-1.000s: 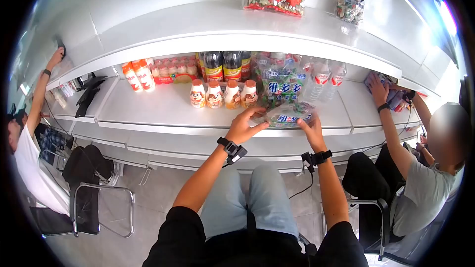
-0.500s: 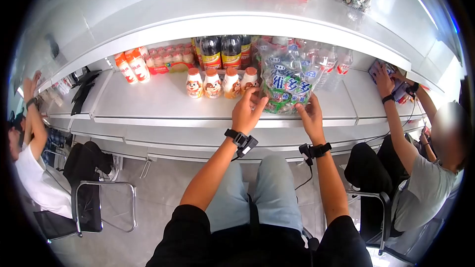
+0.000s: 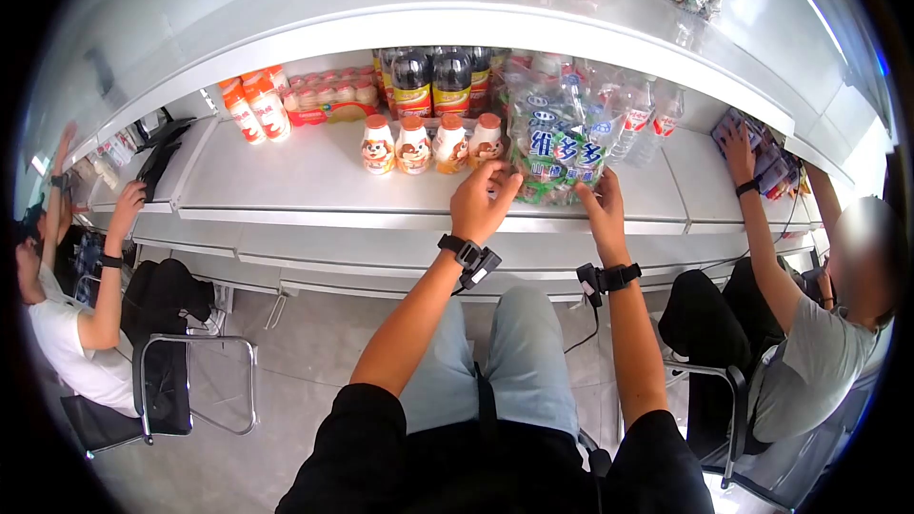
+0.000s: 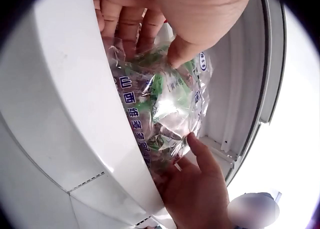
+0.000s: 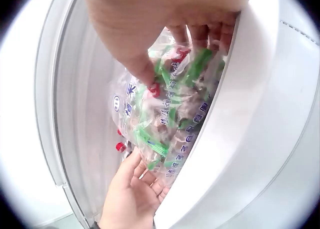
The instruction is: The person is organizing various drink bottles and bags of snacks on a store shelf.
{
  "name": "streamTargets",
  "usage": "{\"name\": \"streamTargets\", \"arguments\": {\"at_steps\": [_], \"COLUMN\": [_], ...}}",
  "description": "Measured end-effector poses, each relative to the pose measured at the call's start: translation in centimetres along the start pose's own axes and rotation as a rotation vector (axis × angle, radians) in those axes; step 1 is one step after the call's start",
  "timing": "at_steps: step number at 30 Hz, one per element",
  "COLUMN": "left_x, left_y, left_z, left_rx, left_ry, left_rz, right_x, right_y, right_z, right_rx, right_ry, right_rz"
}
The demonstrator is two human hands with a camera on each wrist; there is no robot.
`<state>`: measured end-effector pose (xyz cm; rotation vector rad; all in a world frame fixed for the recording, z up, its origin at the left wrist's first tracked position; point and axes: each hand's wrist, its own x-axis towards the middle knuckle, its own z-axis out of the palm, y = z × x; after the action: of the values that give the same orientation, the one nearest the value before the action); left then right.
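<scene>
A clear plastic bag with blue lettering and green-wrapped pieces (image 3: 562, 148) stands at the shelf's front, between both hands. The left hand (image 3: 484, 202) grips its lower left side, thumb on the front and fingers round the edge. On the lower right side the right hand (image 3: 604, 216) holds it the same way. The left wrist view shows the left thumb pressed on the crinkled bag (image 4: 172, 104), with the right hand (image 4: 197, 189) at its far end. In the right wrist view the bag (image 5: 165, 109) lies under the right thumb, and the left hand (image 5: 131, 194) touches the other end.
Small white bottles with orange caps (image 3: 413, 147) stand left of the bag, dark bottles (image 3: 450, 86) behind them. Clear bottles (image 3: 640, 119) are at the right. An upper shelf edge (image 3: 476, 21) overhangs. People sit on both sides, one in a grey shirt (image 3: 809, 362).
The bag, lying tilted low at the shelf's front edge a second ago, has been raised upright and moved back against the bags behind. Both hands have kept hold of it.
</scene>
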<state>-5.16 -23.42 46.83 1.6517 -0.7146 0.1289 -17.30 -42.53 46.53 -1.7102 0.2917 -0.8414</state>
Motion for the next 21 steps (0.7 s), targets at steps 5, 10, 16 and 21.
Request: {"name": "streamTargets", "arguments": {"at_steps": [5, 10, 16, 21], "left_x": [-0.4, -0.4, -0.6, -0.7], "left_y": [0.7, 0.4, -0.1, 0.1], "left_z": [-0.7, -0.8, -1.1, -1.2], "left_rx": [-0.039, -0.06, -0.063, -0.093], "left_ry": [-0.022, -0.05, -0.067, -0.084], "left_rz": [0.055, 0.051, 0.109, 0.101], "right_x": [-0.2, -0.2, -0.6, -0.6], "right_y": [-0.8, -0.8, -1.4, 0.1], "right_z": [0.1, -0.1, -0.3, -0.8], "right_rx": [0.072, 0.076, 0.15, 0.115], "right_ry": [-0.019, -0.028, 0.036, 0.008], "right_rz": [-0.013, -0.014, -0.017, -0.058]}}
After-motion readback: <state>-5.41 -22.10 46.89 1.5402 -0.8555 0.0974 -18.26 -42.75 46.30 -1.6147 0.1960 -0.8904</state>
